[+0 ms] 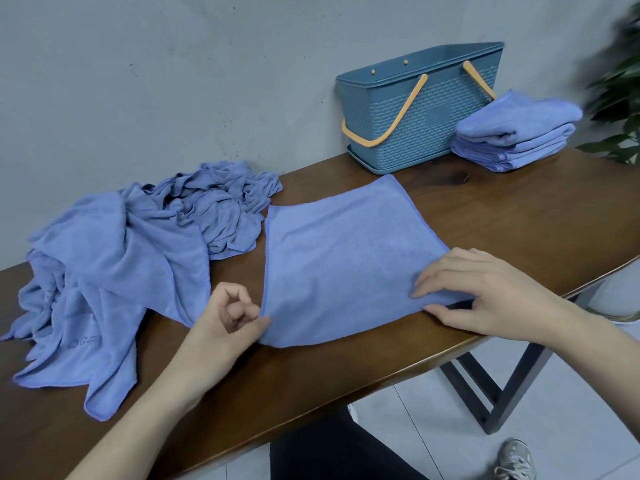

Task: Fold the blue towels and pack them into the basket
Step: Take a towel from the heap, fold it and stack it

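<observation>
One flat towel [343,258], two hands [228,323] [485,292] pinching it, one basket [415,109]

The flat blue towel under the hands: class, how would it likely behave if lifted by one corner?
The flat towel would probably droop limply; the unfolded pile beside it lies crumpled. It looks thin, so likely light. Pushed across the table, it may bunch rather than slide.
</observation>
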A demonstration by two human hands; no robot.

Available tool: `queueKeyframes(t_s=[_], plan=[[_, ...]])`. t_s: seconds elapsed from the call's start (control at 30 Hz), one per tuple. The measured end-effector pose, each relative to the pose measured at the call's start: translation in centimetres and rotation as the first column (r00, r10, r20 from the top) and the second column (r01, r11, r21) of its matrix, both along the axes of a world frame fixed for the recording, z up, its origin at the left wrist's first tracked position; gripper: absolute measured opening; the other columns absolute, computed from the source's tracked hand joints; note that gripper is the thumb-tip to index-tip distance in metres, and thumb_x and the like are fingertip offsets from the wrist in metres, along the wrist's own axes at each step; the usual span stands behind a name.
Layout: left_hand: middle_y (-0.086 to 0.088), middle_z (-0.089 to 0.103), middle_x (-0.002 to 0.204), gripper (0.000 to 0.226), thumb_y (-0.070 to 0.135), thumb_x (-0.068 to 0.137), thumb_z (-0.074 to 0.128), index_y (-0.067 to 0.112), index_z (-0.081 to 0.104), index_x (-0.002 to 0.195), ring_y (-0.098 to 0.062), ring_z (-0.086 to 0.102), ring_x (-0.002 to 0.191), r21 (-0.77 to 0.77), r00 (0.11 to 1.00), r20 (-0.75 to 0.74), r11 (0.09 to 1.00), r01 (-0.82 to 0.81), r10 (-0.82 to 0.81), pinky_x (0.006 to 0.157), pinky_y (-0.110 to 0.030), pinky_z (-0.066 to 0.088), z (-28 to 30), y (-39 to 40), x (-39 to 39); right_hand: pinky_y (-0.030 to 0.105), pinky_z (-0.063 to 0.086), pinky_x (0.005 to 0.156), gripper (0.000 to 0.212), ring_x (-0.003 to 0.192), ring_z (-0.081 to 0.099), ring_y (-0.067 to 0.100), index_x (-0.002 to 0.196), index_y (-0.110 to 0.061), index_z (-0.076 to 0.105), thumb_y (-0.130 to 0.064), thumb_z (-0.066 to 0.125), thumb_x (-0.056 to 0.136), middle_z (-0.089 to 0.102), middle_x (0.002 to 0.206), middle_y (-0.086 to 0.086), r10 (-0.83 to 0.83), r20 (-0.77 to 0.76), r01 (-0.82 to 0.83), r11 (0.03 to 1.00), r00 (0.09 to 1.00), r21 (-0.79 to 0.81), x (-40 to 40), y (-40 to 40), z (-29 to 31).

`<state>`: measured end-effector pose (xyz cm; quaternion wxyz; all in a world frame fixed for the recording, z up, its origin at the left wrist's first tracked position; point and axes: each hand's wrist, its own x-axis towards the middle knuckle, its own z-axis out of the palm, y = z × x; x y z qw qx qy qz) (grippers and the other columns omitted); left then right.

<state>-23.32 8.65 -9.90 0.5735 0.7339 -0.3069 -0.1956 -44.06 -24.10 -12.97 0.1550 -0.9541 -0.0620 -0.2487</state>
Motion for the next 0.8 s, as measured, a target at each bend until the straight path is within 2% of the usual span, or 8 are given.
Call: queueKeyframes(t_s=[0.1, 0.23, 0.33, 0.47, 0.57, 0.6, 0.67, 0.8], plan=[[-0.003, 0.053, 0.067, 0.035, 0.006, 0.092, 0.07, 0.039, 0.059, 0.095, -0.017, 0.043, 0.061, 0.112, 0.985, 0.166, 0.993, 0.024, -0.042, 0.061, -0.021, 0.038, -0.9, 0.8, 0.7, 0.024, 0.04, 0.092, 0.03, 0.108, 0.06, 0.008, 0.117, -0.034, 0.07, -0.045, 0.065, 0.089, 0.063, 0.118, -0.023, -0.036, -0.016, 0.037, 0.998, 0.999, 0.057, -1.4, -0.5, -0.2], [-0.002, 0.058, 0.082, 0.024, 0.02, 0.085, 0.063, 0.039, 0.073, 0.095, -0.019, 0.053, 0.072, 0.232, 0.92, 0.376, 0.972, 0.024, -0.113, 0.071, -0.013, 0.039, -1.3, 1.5, 1.3, 0.034, 0.044, 0.092, 0.022, 0.106, 0.062, 0.008, 0.107, -0.038, 0.071, -0.04, 0.062, 0.087, 0.066, 0.114, -0.023, -0.074, -0.013, 0.075, 0.987, 0.997, 0.145, -2.7, -1.5, -0.6], [0.01, 0.053, 0.096, 0.024, 0.027, 0.085, 0.072, 0.042, 0.071, 0.104, -0.013, 0.057, 0.085, 0.306, 0.826, 0.511, 0.948, 0.083, -0.237, 0.08, -0.013, 0.041, -1.3, 1.8, 1.5, 0.036, 0.045, 0.093, 0.018, 0.106, 0.062, 0.009, 0.101, -0.039, 0.073, -0.038, 0.061, 0.087, 0.067, 0.112, -0.022, -0.089, -0.011, 0.09, 0.98, 0.996, 0.176, -3.1, -1.9, -0.6], [0.022, 0.046, 0.142, 0.038, 0.058, 0.081, 0.07, 0.045, 0.065, 0.117, -0.009, 0.046, 0.134, 0.421, 0.617, 0.667, 0.894, 0.15, -0.418, 0.106, -0.026, 0.038, -0.9, 1.9, 1.8, 0.034, 0.045, 0.096, 0.027, 0.11, 0.062, 0.014, 0.11, -0.03, 0.072, -0.042, 0.068, 0.086, 0.066, 0.116, -0.018, -0.079, 0.003, 0.077, 0.979, 0.997, 0.189, -3.2, -1.8, -0.3], [0.021, 0.049, 0.144, 0.025, 0.047, 0.09, 0.064, 0.037, 0.07, 0.112, -0.007, 0.048, 0.135, 0.417, 0.478, 0.769, 0.9, 0.13, -0.425, 0.101, -0.039, 0.046, -1.4, 1.8, 2.5, 0.044, 0.046, 0.094, 0.025, 0.114, 0.059, 0.011, 0.108, -0.038, 0.071, -0.048, 0.064, 0.086, 0.064, 0.12, -0.022, -0.119, -0.043, 0.124, 0.983, 0.992, 0.134, -3.2, -2.1, -0.5], [0.022, 0.053, 0.14, 0.021, 0.045, 0.093, 0.061, 0.037, 0.07, 0.109, -0.006, 0.05, 0.133, 0.403, 0.485, 0.771, 0.906, 0.131, -0.413, 0.099, -0.041, 0.048, -1.5, 1.7, 2.5, 0.046, 0.046, 0.093, 0.022, 0.116, 0.059, 0.01, 0.105, -0.041, 0.072, -0.047, 0.062, 0.087, 0.063, 0.121, -0.023, -0.133, -0.05, 0.139, 0.982, 0.99, 0.128, -3.2, -2.3, -0.7], [0.021, 0.06, 0.133, 0.017, 0.047, 0.097, 0.054, 0.038, 0.067, 0.104, -0.008, 0.054, 0.13, 0.322, 0.596, 0.722, 0.933, 0.158, -0.35, 0.101, -0.042, 0.048, -1.7, 1.7, 2.3, 0.048, 0.045, 0.095, 0.019, 0.119, 0.058, 0.01, 0.1, -0.041, 0.073, -0.042, 0.059, 0.087, 0.063, 0.123, -0.023, -0.146, -0.04, 0.15, 0.977, 0.989, 0.154, -3.4, -2.3, -0.8], [0.011, 0.068, 0.123, 0.011, 0.042, 0.097, 0.051, 0.037, 0.06, 0.102, -0.011, 0.054, 0.132, 0.101, 0.809, 0.552, 0.979, 0.177, -0.203, 0.109, -0.025, 0.04, -1.1, 1.2, 1.1, 0.036, 0.042, 0.106, 0.012, 0.125, 0.058, 0.014, 0.096, -0.032, 0.072, -0.037, 0.062, 0.097, 0.066, 0.126, -0.018, -0.108, -0.021, 0.109, 0.931, 0.994, 0.348, -3.4, -1.7, -0.3]])
